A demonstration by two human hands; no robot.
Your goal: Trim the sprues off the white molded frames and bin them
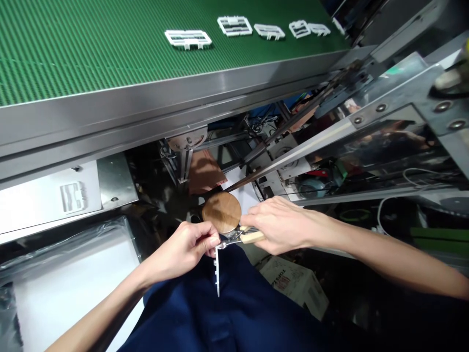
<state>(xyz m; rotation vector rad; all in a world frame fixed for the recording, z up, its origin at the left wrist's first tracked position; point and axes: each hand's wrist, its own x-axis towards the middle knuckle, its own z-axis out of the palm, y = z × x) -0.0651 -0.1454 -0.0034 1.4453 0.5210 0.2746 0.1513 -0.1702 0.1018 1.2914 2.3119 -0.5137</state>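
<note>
White plastic strip [217, 274] | in left hand [186, 249] | pliers [249, 236] in right hand [280, 226]

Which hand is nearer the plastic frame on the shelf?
Left. The left hand is below and right of the frame; the right hand is farther right, past the wooden disc.

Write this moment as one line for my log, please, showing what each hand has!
left hand: pinches white plastic strip | right hand: grips wood-handled pliers | beyond: green conveyor belt, white plastic frames
</note>
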